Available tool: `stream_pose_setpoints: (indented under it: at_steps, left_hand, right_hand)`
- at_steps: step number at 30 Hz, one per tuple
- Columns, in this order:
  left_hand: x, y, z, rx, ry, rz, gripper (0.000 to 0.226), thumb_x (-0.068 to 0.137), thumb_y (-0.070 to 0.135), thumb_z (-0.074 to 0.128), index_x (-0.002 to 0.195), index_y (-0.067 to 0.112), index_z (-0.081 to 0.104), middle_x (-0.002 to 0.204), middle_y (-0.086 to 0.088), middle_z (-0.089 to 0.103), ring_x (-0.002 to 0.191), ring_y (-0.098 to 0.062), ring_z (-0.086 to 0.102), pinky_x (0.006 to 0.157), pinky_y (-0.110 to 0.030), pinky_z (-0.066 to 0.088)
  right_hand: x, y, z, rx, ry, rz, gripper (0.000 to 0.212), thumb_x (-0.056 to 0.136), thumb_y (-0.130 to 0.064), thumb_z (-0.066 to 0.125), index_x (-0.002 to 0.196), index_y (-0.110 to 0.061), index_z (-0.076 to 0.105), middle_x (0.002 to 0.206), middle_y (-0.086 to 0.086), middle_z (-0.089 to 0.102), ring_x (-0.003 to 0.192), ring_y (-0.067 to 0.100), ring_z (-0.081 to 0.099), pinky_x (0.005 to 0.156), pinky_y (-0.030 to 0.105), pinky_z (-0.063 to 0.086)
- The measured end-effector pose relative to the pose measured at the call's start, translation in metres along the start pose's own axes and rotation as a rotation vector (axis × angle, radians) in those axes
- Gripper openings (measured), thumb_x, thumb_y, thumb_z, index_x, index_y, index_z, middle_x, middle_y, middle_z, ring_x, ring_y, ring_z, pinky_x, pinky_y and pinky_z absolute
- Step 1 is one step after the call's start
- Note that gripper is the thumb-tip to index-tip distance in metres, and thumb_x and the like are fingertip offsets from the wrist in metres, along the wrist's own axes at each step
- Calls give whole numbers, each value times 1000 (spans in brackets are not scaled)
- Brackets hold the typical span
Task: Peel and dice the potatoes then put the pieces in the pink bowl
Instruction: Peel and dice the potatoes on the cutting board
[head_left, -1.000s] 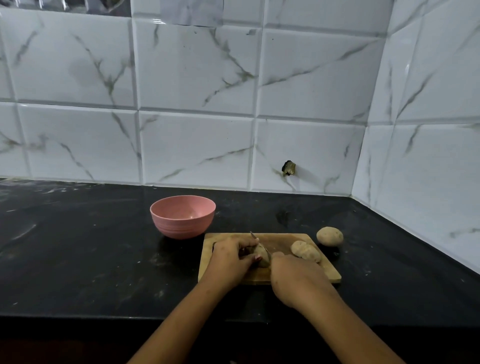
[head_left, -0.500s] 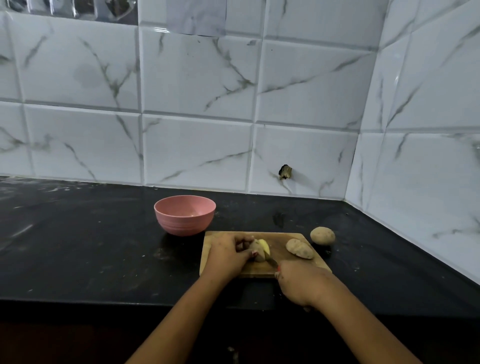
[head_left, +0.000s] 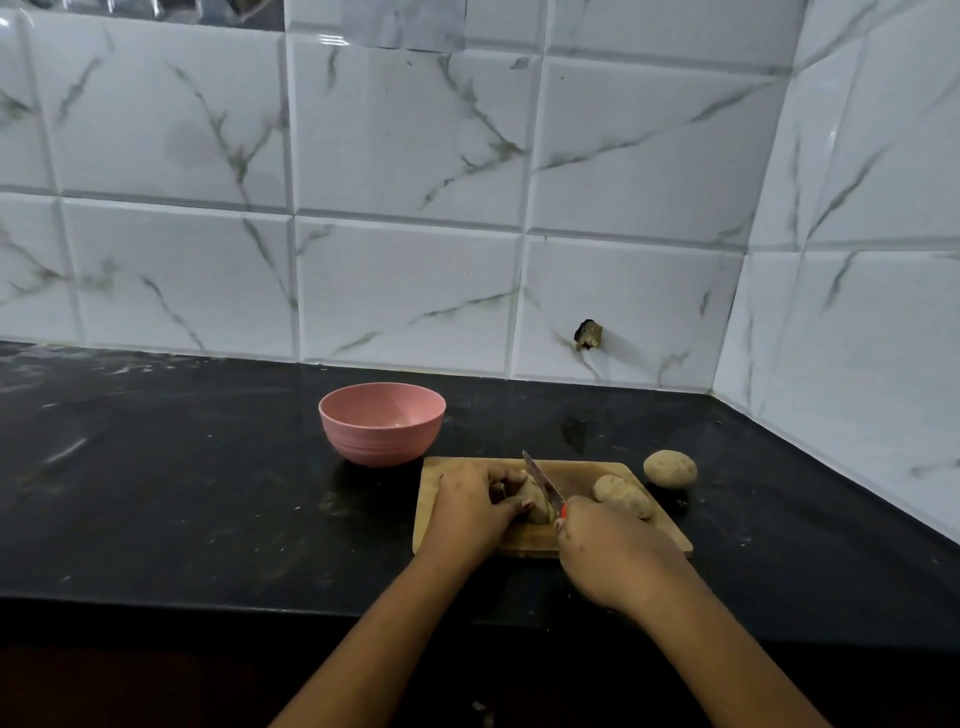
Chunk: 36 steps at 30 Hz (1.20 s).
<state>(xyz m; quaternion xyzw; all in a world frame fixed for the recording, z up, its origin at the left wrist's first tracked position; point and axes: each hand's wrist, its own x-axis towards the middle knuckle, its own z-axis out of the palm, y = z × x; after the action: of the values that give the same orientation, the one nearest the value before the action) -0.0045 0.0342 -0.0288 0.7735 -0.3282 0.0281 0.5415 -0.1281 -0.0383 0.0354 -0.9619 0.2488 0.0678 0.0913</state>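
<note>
What moved: your knife (head_left: 543, 482) came back up since half a second ago, tip pointing up and away toward the wall, blade now against the right side of the potato you were holding. Half a second back it sat lower and a pale cut face was showing; that face wasn't visible anymore.
Held potato: the potato (head_left: 537, 503) sat on the wooden cutting board (head_left: 660, 535), left-of-centre, brown skin still on the part I could see, mostly covered by your fingers.
Left hand: your left hand (head_left: 475, 512) was curled over the potato from the left, fingers wrapped on top and thumb tucked along the near side, pinning it to the board.
Right hand: your right hand (head_left: 610, 553) was closed in a fist round the knife's handle, only a bit of red handle poking out by the knuckles.
Other potatoes: one unpeeled potato on the board (head_left: 623, 496) lay just past your right hand, and a rounder unpeeled potato (head_left: 670, 467) sat on the black counter (head_left: 182, 493) just off the board's far right corner.
Pink bowl: the pink bowl (head_left: 382, 423) stood on the counter just beyond the board's far left corner, with no potato pieces in it that I could see.
</note>
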Motion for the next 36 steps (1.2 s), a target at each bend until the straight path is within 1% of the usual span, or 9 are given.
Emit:
stream_pose_setpoints:
  at_steps: [3, 8, 12, 16, 21, 23, 29, 32, 36]
  left_hand:
    - [0, -1, 0, 16, -18, 27, 16, 81, 11, 72, 95, 18, 73, 89, 10, 68, 92, -7, 63, 87, -20, 49]
    - [3, -3, 1, 1, 2, 53, 23, 79, 6, 73, 101, 12, 72, 97, 4, 70, 92, -7, 63, 89, -19, 49]
    - [3, -5, 2, -7, 6, 36, 23, 80, 7, 72, 103, 13, 71, 96, 7, 68, 94, -6, 62, 84, -13, 48]
    - [5, -6, 0, -41, -2, 8, 28, 78, 6, 74, 106, 11, 70, 98, 9, 65, 92, -1, 58, 73, 1, 43]
    - [2, -3, -1, -21, -16, -21, 30, 78, 11, 75, 107, 15, 69, 105, 5, 68, 96, -2, 60, 71, -2, 44]
    - [2, -3, -2, -31, -17, -20, 30, 78, 11, 75, 107, 15, 69, 105, 5, 68, 95, -2, 60, 71, -2, 44]
    - [4, -3, -1, 11, -21, -40, 30, 81, 15, 73, 110, 17, 68, 113, 4, 67, 104, -6, 60, 87, -16, 48]
    - [7, -2, -5, 61, -24, -32, 31, 80, 17, 74, 110, 17, 68, 111, 6, 64, 97, -1, 57, 69, -2, 44]
    - [3, 0, -7, 74, 4, -12, 31, 79, 20, 75, 109, 17, 69, 109, 5, 66, 93, 0, 58, 62, 1, 41]
  right_hand:
    - [6, 2, 0, 7, -38, -22, 21, 99, -15, 43, 118, -12, 50, 99, 4, 58, 86, 17, 58, 76, 31, 49]
    - [16, -12, -5, -6, -79, 5, 26, 96, -11, 47, 121, -10, 51, 100, 6, 60, 83, 19, 59, 77, 32, 49]
    - [18, -13, -5, -8, -92, 1, 21, 95, -10, 46, 116, -11, 51, 80, 4, 57, 65, 16, 56, 66, 31, 48]
    - [8, -13, 1, -46, -76, 5, 18, 93, -8, 47, 109, -10, 56, 77, 5, 53, 69, 19, 54, 74, 34, 48]
    - [-3, -13, 0, -108, -89, -3, 20, 93, -7, 47, 110, -7, 58, 81, 5, 52, 76, 22, 54, 73, 33, 44]
    - [-4, -13, -3, -112, -106, -1, 18, 94, -9, 47, 108, -9, 59, 76, 4, 53, 71, 20, 54, 73, 33, 46]
    - [-8, -10, 0, -107, -135, -1, 18, 95, -13, 49, 109, -11, 59, 81, 3, 53, 74, 18, 55, 78, 32, 48]
    - [-10, -6, 6, -65, -124, 17, 17, 95, -16, 50, 109, -11, 60, 88, 4, 60, 87, 21, 65, 86, 35, 55]
    - [-8, 0, 4, -24, -130, 32, 15, 99, -20, 44, 95, -13, 57, 81, 5, 62, 61, 14, 60, 76, 32, 56]
